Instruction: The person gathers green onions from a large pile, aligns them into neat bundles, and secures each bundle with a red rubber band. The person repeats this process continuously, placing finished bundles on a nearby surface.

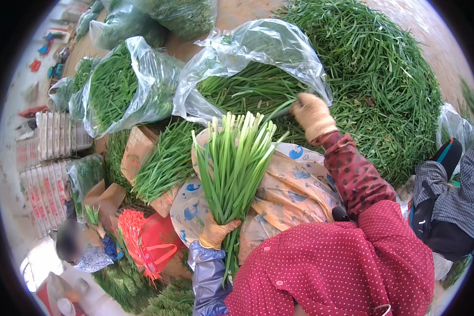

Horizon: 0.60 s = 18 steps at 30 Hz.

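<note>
My left hand [216, 233], in a tan glove, is closed around the leafy end of a bundle of long green leaf vegetables, which look like garlic chives [237, 162]. Their pale cut ends point up and away from me. Past the bundle's upper right, my gloved right hand [310, 114] has its fingers bent at the end of a thin green leaf, beside an open clear plastic bag [183, 100]. More long green stalks [256, 87] lie inside that bag. Beneath the bundle, a patterned plastic sheet [296, 189] covers my lap.
A big heap of loose green leaves [379, 79] rises at the right. Another filled plastic bag [142, 87] and a loose green bunch [168, 158] lie left. Red ties [132, 229] rest on a red bag [166, 241]. Co-workers sit lower left [93, 254] and far right [450, 197].
</note>
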{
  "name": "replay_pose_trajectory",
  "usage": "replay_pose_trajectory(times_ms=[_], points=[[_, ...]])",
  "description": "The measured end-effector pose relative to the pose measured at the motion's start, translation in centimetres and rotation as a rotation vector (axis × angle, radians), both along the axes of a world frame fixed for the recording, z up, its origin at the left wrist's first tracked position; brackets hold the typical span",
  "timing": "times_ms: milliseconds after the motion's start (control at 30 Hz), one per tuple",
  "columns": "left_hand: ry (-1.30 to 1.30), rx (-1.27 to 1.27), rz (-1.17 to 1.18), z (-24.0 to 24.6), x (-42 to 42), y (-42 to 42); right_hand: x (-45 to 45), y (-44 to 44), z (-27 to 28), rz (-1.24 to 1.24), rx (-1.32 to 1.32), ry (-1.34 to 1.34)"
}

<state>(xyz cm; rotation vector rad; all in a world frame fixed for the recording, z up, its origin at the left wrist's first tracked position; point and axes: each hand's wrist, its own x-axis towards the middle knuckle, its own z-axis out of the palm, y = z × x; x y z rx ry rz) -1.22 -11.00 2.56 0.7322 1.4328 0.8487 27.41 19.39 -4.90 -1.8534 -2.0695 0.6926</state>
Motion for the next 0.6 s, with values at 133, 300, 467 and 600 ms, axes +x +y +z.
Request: replay_pose_trajectory(times_ms=[133, 300, 467, 600], points=[[-0.026, -0.013, 0.0, -0.4, -0.2, -0.3, 5.6, 2.9, -0.5, -0.319, -0.103, -0.014], [-0.016, 0.0, -0.022, -1.3, -0.4, -0.4, 3.1, 1.0, 2.6, 0.053, -0.519, 0.377], [-0.006, -0.023, 0.003, -0.7, 0.1, 0.0, -4.1, -1.1, 2.5, 0.121, -0.441, 0.629], [-0.005, -0.013, 0.009, -1.1, -0.4, -0.8, -5.3, 0.2, 2.3, -0.105, -0.35, 0.77]])
